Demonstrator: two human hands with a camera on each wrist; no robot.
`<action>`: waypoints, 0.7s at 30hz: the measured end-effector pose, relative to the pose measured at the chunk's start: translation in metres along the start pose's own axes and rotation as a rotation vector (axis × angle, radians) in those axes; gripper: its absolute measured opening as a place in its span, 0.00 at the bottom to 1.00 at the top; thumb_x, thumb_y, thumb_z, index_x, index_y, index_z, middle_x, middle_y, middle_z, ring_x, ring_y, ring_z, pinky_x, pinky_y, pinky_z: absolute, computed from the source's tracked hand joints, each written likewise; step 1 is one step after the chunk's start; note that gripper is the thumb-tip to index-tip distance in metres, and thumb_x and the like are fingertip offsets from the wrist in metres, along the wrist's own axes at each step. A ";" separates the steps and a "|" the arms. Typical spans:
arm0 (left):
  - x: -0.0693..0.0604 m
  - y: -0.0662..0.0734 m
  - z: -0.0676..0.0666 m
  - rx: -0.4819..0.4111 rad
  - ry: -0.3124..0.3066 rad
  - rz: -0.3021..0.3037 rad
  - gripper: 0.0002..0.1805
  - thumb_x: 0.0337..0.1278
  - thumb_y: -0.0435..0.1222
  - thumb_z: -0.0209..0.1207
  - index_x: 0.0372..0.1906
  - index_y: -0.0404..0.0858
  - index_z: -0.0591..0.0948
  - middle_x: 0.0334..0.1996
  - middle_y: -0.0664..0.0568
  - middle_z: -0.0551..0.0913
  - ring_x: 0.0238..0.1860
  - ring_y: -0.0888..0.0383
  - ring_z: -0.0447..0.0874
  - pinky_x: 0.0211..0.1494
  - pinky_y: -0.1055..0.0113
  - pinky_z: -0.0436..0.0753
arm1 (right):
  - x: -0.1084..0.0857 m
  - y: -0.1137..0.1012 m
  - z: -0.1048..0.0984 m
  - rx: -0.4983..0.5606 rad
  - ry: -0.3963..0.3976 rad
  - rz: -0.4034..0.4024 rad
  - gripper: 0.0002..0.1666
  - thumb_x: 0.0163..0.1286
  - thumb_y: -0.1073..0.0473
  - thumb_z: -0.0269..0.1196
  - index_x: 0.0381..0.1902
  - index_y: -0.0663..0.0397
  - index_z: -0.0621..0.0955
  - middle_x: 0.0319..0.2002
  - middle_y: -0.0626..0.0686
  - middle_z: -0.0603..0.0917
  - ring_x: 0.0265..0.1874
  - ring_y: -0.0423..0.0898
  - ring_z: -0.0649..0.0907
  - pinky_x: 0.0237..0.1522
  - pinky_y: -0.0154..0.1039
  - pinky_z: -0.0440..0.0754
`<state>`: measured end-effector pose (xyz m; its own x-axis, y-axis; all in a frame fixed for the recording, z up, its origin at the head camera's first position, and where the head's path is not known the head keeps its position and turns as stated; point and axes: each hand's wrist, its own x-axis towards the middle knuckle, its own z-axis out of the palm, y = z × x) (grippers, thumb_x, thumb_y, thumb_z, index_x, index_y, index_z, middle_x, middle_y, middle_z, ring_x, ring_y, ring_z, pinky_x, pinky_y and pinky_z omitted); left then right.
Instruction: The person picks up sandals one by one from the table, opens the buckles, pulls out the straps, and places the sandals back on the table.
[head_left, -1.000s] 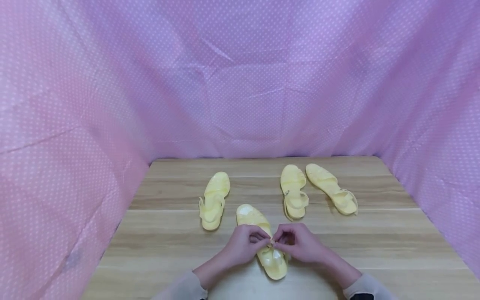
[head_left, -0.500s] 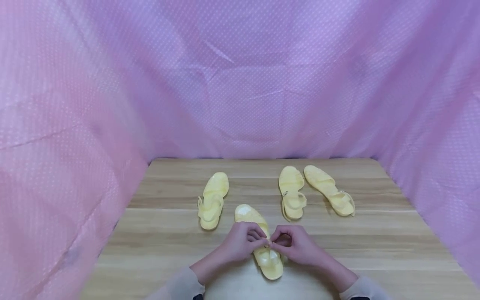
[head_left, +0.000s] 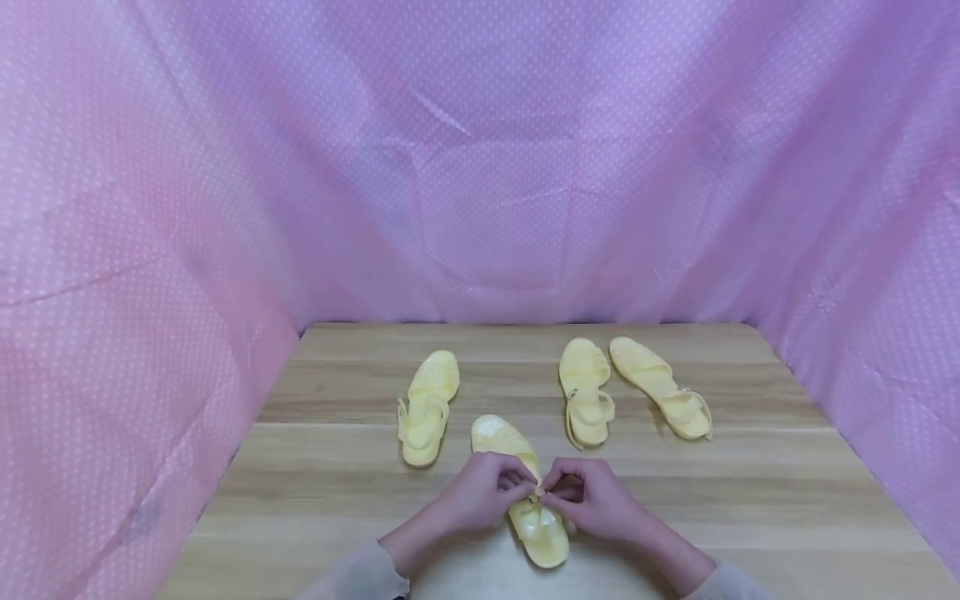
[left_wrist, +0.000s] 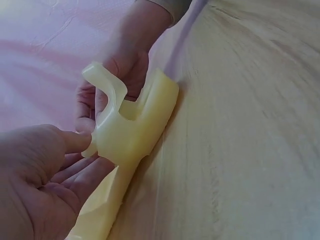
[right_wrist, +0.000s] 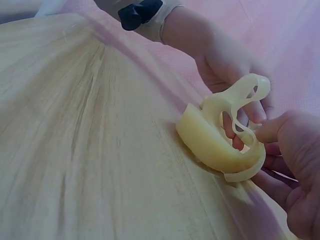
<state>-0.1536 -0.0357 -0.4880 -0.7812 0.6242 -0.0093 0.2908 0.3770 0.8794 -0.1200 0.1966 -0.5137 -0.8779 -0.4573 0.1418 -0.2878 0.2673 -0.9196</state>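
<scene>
A yellow sandal (head_left: 546,543) lies slanted near the table's front, its toe pointing away to the left. My left hand (head_left: 483,492) pinches the sandal's strap near the buckle from the left side. From the right, my right hand (head_left: 596,498) pinches the strap with thumb and forefinger, the fingertips of both hands nearly meeting. In the left wrist view the sandal's heel part (left_wrist: 162,100) rests on the wood beside both hands. The right wrist view has the strap (right_wrist: 240,120) looping up above the heel. Fingers hide the buckle itself.
Another yellow sandal (head_left: 435,379) lies at the back left of the wooden table (head_left: 337,500). Two more, one upright to the view (head_left: 583,362) and one slanted (head_left: 645,367), lie back right. Pink dotted cloth (head_left: 495,208) surrounds the table's back and sides.
Both hands remain at the strap, with only slight shifts of the fingers. The whole head view has moved a little.
</scene>
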 end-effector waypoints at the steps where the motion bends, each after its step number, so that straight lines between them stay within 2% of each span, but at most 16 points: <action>1: -0.001 -0.001 0.001 -0.023 0.001 -0.005 0.03 0.68 0.33 0.68 0.42 0.39 0.89 0.36 0.54 0.92 0.37 0.71 0.88 0.45 0.78 0.87 | -0.001 0.000 0.000 -0.004 0.003 -0.001 0.04 0.71 0.63 0.71 0.40 0.56 0.85 0.43 0.57 0.90 0.44 0.47 0.93 0.47 0.36 0.92; 5: -0.001 -0.003 0.002 -0.067 0.007 0.018 0.03 0.68 0.32 0.67 0.42 0.37 0.88 0.37 0.51 0.91 0.37 0.69 0.89 0.45 0.77 0.87 | 0.000 0.001 -0.001 -0.017 0.014 -0.010 0.04 0.72 0.62 0.72 0.39 0.56 0.85 0.42 0.56 0.90 0.43 0.46 0.93 0.46 0.36 0.92; 12: 0.001 -0.001 0.003 -0.012 0.017 0.063 0.08 0.61 0.36 0.75 0.36 0.38 0.87 0.33 0.50 0.91 0.32 0.72 0.87 0.40 0.77 0.88 | 0.001 0.003 -0.003 -0.026 -0.016 -0.031 0.07 0.73 0.58 0.72 0.39 0.55 0.86 0.42 0.55 0.90 0.43 0.44 0.93 0.45 0.37 0.92; 21: -0.002 -0.007 0.005 -0.055 0.021 0.034 0.04 0.65 0.32 0.70 0.40 0.37 0.86 0.39 0.47 0.91 0.38 0.68 0.90 0.45 0.77 0.88 | -0.001 0.003 -0.002 -0.023 -0.020 -0.008 0.05 0.72 0.58 0.72 0.40 0.52 0.85 0.43 0.55 0.90 0.43 0.44 0.92 0.46 0.37 0.92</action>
<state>-0.1514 -0.0361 -0.4960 -0.7828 0.6215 0.0307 0.2871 0.3171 0.9039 -0.1209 0.1997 -0.5159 -0.8677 -0.4764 0.1419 -0.3040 0.2829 -0.9097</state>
